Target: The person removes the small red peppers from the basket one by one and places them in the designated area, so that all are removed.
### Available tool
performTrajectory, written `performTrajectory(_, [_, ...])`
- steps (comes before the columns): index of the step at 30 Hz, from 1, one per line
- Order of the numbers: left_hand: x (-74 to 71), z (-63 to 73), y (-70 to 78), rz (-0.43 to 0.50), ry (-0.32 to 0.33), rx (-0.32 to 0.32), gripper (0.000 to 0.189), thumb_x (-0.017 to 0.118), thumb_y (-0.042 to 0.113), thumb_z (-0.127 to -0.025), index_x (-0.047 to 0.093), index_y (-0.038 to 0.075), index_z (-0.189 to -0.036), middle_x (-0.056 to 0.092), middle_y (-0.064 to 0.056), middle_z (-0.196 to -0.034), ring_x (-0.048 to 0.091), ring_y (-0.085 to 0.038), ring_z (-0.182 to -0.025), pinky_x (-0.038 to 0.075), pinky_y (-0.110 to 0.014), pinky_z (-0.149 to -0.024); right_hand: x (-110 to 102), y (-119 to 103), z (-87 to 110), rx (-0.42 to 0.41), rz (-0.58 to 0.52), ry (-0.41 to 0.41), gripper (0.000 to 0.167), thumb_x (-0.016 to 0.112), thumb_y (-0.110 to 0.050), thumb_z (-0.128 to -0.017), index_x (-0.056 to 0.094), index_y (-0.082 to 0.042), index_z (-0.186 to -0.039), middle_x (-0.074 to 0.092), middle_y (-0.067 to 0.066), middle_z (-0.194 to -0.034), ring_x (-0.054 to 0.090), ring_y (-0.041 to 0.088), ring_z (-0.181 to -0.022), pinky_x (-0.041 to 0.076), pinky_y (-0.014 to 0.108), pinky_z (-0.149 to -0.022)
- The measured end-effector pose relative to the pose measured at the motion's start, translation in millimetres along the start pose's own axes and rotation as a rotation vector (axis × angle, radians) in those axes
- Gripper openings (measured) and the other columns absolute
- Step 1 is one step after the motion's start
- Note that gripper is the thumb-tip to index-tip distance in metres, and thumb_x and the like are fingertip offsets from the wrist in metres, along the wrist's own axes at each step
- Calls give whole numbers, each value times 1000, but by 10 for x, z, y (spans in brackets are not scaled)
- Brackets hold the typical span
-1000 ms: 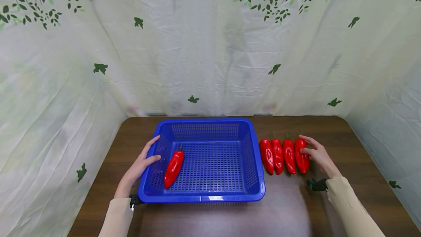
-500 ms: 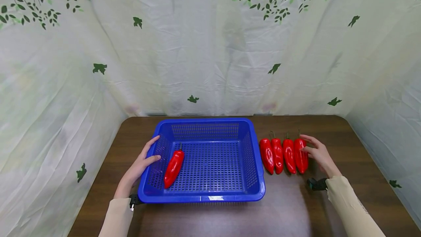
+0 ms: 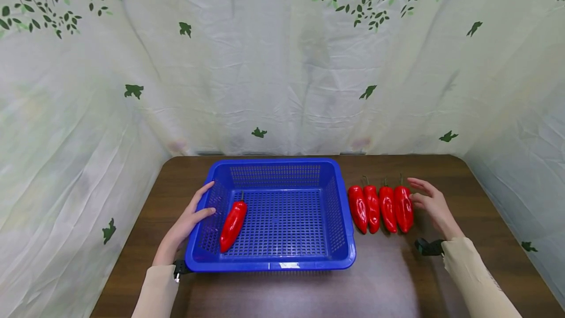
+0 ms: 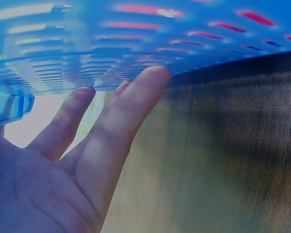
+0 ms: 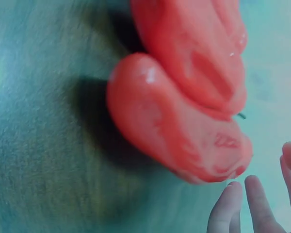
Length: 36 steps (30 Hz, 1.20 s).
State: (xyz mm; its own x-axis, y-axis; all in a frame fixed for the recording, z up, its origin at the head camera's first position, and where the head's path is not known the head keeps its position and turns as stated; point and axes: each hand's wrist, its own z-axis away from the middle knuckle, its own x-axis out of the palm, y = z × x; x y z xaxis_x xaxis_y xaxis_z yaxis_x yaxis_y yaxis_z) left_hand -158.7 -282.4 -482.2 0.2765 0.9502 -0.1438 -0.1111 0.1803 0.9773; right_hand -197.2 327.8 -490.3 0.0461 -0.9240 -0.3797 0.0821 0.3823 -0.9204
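In the head view, my left hand (image 3: 190, 220) holds the left side of a blue plastic basket (image 3: 269, 265), its thumb over the rim. The left wrist view shows the fingers (image 4: 111, 131) of that hand extended along the perforated outer wall. One red pepper (image 3: 233, 226) lies tilted in the basket's left part. On the table right of the basket, several red peppers lie side by side, stems away from me. My right hand (image 3: 434, 208) is just right of the rightmost red pepper (image 3: 403, 210), fingers loosely spread, holding nothing; the right wrist view shows its fingertips beside that pepper (image 5: 169, 126).
A brown wooden table (image 3: 371, 288) carries everything. A pale curtain (image 3: 282, 63) with leaf prints encloses the table's back and sides. Black wrist straps (image 3: 429, 247) sit at both cuffs of the light sleeves.
My right hand touched the rightmost pepper, which shifted slightly left toward its neighbour, then let go and drew a little right. My left hand and the basket stayed put.
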Motion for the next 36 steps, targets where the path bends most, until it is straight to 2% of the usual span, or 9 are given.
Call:
performTrajectory(3, [-1, -1, 0, 5, 0, 2, 69, 49, 14, -97, 12, 29, -153, 2, -20, -155, 19, -56, -132, 42, -65, -87, -2, -23, 4, -18, -3, -7, 48, 45, -10, -99, 33, 5, -142, 31, 31, -144, 49, 5, -101, 49, 22, -83])
performTrajectory(7, [4, 4, 11, 11, -2, 3, 69, 49, 14, -98, 11, 29, -153, 1, -20, -155, 19, -56, -132, 42, -65, -87, 20, -70, 2, -44, -20, -20, 47, 45, -10, -99, 33, 5, -142, 33, 31, -143, 49, 23, -112, 49, 21, -84])
performTrajectory(9, [5, 5, 14, 11, -2, 4, 69, 49, 14, -98, 11, 28, -153, 2, -20, -155, 19, -56, -132, 42, -65, -87, 41, -104, 0, -54, -28, -28, 47, 45, -9, -99, 34, 5, -142, 34, 31, -142, 48, 28, -114, 50, 21, -84])
performTrajectory(16, [4, 6, 9, 6, 3, 0, 69, 49, 14, -97, 11, 29, -153, 2, -21, -155, 19, -56, -132, 43, -65, -87, 127, -251, -3, -60, -20, -82, 48, 47, -12, -99, 36, 3, -142, 40, 30, -139, 57, 21, -105, 50, 29, -87])
performTrajectory(20, [4, 8, 5, 1, 4, 2, 69, 49, 14, -97, 11, 28, -153, 2, -21, -155, 20, -56, -132, 42, -65, -87, 170, -332, -1, -80, -40, -114, 45, 47, -10, -99, 37, 4, -140, 44, 31, -136, 60, 21, -104, 51, 30, -86])
performTrajectory(29, [6, 14, 7, 5, 0, 7, 69, 49, 14, -98, 11, 28, -153, 3, -21, -155, 20, -56, -132, 42, -65, -88, 245, -438, -19, -133, -96, -166, 43, 49, -8, -98, 40, 7, -137, 44, 35, -132, 63, 22, -102, 51, 25, -85])
performTrajectory(36, [0, 10, 8, 5, 0, 6, 68, 49, 14, -98, 12, 29, -153, 2, -21, -155, 19, -56, -133, 43, -64, -88, 307, -561, -22, -158, -79, -194, 43, 50, -10, -98, 42, 6, -137, 47, 33, -131, 63, 26, -103, 52, 32, -86])
